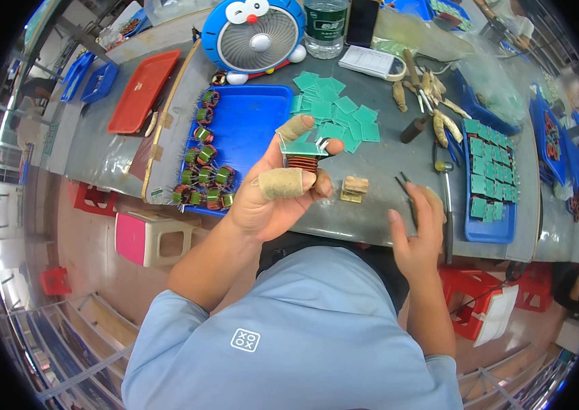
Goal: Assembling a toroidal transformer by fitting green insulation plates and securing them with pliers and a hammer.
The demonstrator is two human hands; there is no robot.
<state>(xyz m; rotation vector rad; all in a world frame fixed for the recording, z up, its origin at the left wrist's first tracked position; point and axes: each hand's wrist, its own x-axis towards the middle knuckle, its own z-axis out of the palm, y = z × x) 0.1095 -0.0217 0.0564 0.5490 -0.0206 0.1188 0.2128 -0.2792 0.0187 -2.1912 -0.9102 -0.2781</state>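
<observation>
My left hand point(272, 188), with tan wraps on its thumb and a finger, is raised over the table. Pinched in it is a copper-wound coil point(302, 162) with a small green board point(303, 147) against its upper side. Lower right, my right hand point(420, 225) is low over the table, its thumb apart from its fingers. Beside its fingers are thin dark tweezers point(404, 183), tips pointing away from me; whether the fingers touch them is unclear. A small wooden block point(354, 188) stands between my hands.
A blue tray point(255, 113) at left holds several wound coils point(204, 156). Loose green boards point(344, 113) lie beyond my left hand. Another blue tray point(491, 231) at right holds assembled pieces. Pliers point(426, 92), a fan point(260, 41), a water bottle point(326, 31) and a calculator point(368, 63) stand farther back.
</observation>
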